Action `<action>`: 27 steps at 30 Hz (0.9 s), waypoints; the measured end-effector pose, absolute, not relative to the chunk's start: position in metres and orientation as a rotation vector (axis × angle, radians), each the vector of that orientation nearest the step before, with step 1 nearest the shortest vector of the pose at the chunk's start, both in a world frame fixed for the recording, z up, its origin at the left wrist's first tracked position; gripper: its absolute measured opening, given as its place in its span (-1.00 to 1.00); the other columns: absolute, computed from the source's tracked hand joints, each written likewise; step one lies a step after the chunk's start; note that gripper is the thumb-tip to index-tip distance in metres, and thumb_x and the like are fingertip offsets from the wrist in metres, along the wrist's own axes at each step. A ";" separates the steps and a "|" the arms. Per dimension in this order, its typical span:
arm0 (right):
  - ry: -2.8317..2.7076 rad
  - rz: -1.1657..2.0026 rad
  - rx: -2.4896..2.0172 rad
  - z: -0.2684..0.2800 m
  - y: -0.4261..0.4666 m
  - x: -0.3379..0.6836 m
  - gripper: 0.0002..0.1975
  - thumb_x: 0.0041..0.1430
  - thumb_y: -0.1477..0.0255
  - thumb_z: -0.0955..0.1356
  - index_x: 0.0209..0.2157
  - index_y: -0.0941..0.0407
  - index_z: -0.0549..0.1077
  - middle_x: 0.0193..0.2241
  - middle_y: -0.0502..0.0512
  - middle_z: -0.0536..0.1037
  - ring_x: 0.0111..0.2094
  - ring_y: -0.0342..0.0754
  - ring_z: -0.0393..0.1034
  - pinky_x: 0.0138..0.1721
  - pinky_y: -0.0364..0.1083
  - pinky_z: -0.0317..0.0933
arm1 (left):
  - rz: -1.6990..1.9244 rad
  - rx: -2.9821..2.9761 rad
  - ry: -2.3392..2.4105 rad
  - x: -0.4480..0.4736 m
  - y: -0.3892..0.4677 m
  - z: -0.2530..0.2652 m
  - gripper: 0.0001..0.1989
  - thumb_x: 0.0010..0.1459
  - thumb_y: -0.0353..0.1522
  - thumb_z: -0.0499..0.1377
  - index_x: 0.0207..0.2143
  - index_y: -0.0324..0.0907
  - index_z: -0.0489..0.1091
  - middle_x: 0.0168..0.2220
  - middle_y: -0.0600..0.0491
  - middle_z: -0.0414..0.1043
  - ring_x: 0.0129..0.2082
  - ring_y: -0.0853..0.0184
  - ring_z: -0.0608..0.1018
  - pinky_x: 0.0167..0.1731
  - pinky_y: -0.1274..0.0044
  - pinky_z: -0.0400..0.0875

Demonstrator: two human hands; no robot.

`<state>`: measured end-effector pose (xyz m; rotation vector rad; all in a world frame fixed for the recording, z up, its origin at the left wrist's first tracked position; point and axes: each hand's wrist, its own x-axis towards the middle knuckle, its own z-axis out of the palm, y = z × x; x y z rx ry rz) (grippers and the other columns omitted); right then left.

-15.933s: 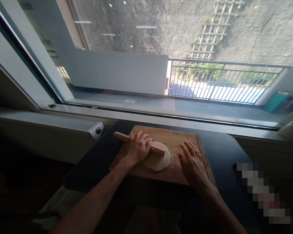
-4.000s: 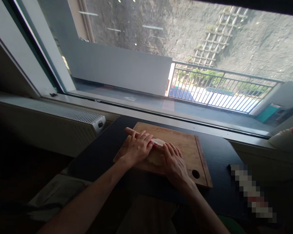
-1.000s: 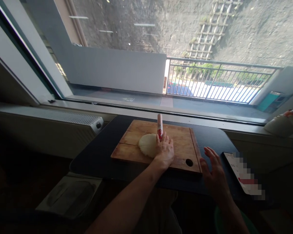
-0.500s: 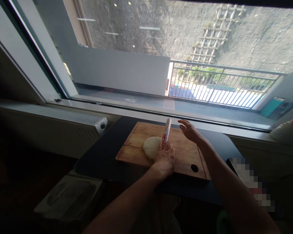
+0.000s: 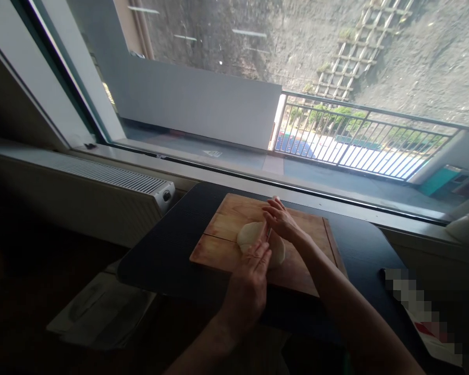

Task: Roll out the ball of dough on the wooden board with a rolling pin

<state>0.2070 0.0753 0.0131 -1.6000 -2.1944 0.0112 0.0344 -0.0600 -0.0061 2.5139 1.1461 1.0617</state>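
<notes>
A round of pale dough (image 5: pixel 247 234) lies flat on the wooden cutting board (image 5: pixel 219 229), showing on both sides of my hands. Across it runs a slim rolling pin (image 5: pixel 268 232), mostly hidden by my hands; a short stretch shows between them. My left hand (image 5: pixel 252 276) is on its near part, fingers close together along it. Over its far part my right hand (image 5: pixel 281 221) is bent, the fingers curved across it. The pin seems to rest on the dough.
A dark table (image 5: pixel 160 260) carries the board, close to the window sill (image 5: pixel 226 177). A white radiator (image 5: pixel 140 192) stands at left, with a pale stool-like object (image 5: pixel 101 310) below. At right lies a blurred-out flat item (image 5: pixel 422 317).
My right hand has come down and left onto the far part of the rolling pin. My left hand has shifted slightly along it towards me. More dough shows on the right; the camera view has tilted.
</notes>
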 end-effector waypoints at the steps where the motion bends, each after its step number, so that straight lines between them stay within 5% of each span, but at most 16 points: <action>1: -2.182 0.008 -1.591 0.011 0.066 0.217 -0.61 0.30 0.30 0.11 0.02 0.09 0.38 0.18 0.11 0.20 0.23 -0.03 -0.04 0.16 -0.01 -0.01 | 1.071 2.531 1.089 0.039 -0.062 -0.007 -0.54 0.18 -0.55 -0.13 0.13 -0.22 0.19 0.16 -0.06 0.22 0.24 0.24 0.13 0.20 0.25 0.09; 5: -2.198 0.004 -1.574 0.013 0.046 0.240 -0.60 0.31 0.27 0.10 0.09 0.05 0.31 0.22 0.11 0.12 0.27 0.00 -0.16 0.20 0.05 -0.09 | 1.155 2.521 0.938 0.043 -0.066 -0.011 -0.63 0.18 -0.57 -0.10 -0.08 -0.19 0.38 -0.08 -0.01 0.43 0.19 0.26 0.22 0.20 0.26 0.11; 14: -2.525 0.130 -1.636 0.042 0.105 0.157 -0.63 0.31 0.29 0.10 -0.13 0.08 0.46 0.11 0.11 0.31 0.25 0.08 -0.12 0.17 0.16 -0.24 | 1.350 2.360 1.162 0.005 -0.053 -0.029 -0.56 0.19 -0.53 0.01 0.13 -0.15 0.19 0.22 -0.04 0.10 0.21 0.20 0.20 0.13 0.30 0.23; 27: -2.243 -0.184 -1.837 0.017 -0.011 0.233 -0.51 0.32 0.25 0.04 0.20 0.13 0.12 0.23 0.14 0.11 0.27 -0.01 -0.17 0.22 0.08 -0.24 | 1.293 2.531 1.002 0.001 -0.057 -0.019 -0.58 0.13 -0.61 -0.01 0.01 -0.16 0.31 0.05 0.06 0.37 0.17 0.26 0.26 0.18 0.24 0.15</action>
